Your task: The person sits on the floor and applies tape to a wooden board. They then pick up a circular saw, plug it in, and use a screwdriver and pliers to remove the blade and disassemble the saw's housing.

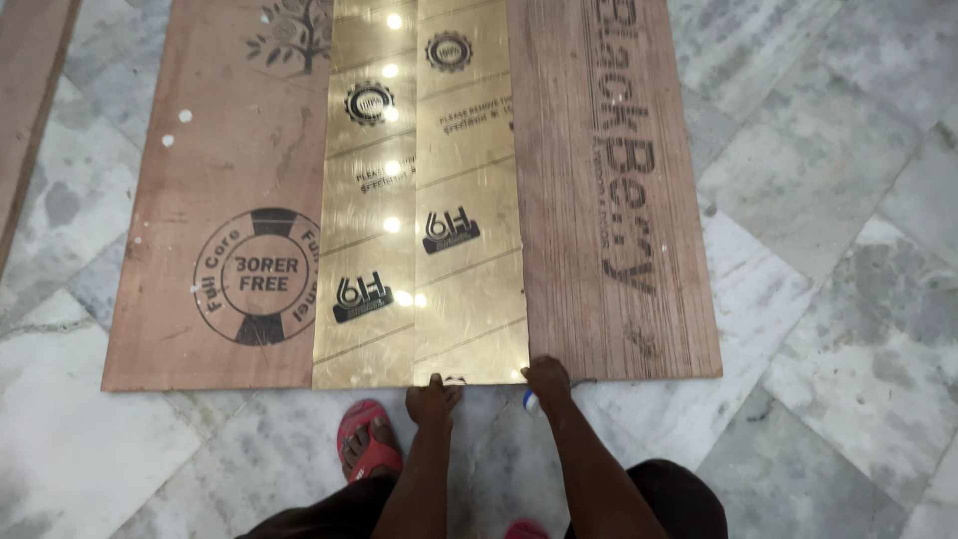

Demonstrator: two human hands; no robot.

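Hands reaching down, left hand [431, 401] and right hand [548, 380] gripping gold sheet [469, 250] near edge; plywood board [249, 200] beneath

This looks like a carpentry or interior fit-out site inside a building, with work done straight on the floor. A large plywood sheet [249, 200] with inked maker's stamps lies flat on the marble floor [818, 250], whose grey-white slabs are dusty and smudged. Two glossy gold laminate strips [419, 200], covered in printed protective film, lie along the plywood and mirror ceiling lights. Another board edge [25, 100] shows at the far left. The person crouches in red sandals [367, 439], with no bench in sight.
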